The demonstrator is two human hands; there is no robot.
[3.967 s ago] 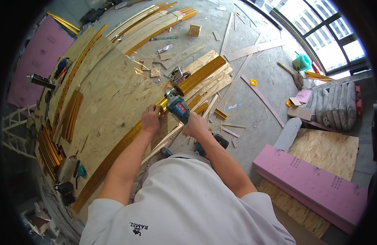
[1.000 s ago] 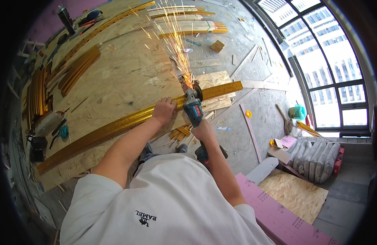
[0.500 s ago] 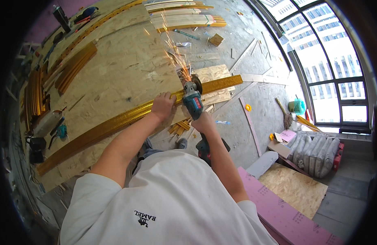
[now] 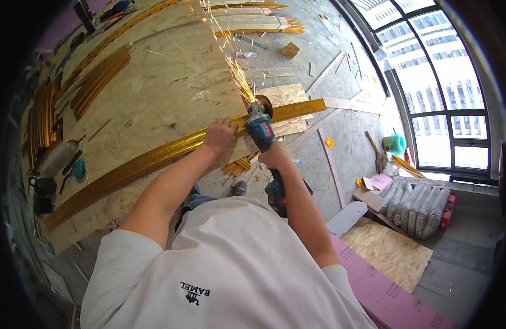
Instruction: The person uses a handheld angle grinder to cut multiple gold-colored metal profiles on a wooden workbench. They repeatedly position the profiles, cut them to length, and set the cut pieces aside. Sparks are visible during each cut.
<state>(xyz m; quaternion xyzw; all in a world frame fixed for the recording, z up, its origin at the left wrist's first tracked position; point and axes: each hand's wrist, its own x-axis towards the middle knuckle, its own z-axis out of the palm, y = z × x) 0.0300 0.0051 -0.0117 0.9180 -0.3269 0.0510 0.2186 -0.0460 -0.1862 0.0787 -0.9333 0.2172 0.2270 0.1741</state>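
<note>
A long bundle of gold metal profiles (image 4: 138, 171) lies across the wooden board worktop (image 4: 154, 104), with its right end sticking out past the board's edge. My left hand (image 4: 220, 136) is closed over the profiles, left of the cut. My right hand (image 4: 276, 156) grips a cordless blue-green angle grinder (image 4: 260, 131), its battery end toward me. The grinder's disc (image 4: 267, 103) meets the profiles just right of my left hand. Bright orange sparks (image 4: 240, 79) stream away toward the far side. The exact contact line is hidden by the grinder head.
More gold profiles (image 4: 102, 79) lie at the left of the board. Short gold offcuts (image 4: 237, 166) are on the floor by my shoe (image 4: 240, 188). At right stand grey filled bags (image 4: 417, 208), a teal bucket (image 4: 394, 143) and a broom (image 4: 379, 159). Pink panels (image 4: 384, 279) lie near right.
The spark stream has grown denser and reaches farther away. The grinder has tilted slightly, its handle end shifting a little right. My left hand stays on the profiles.
</note>
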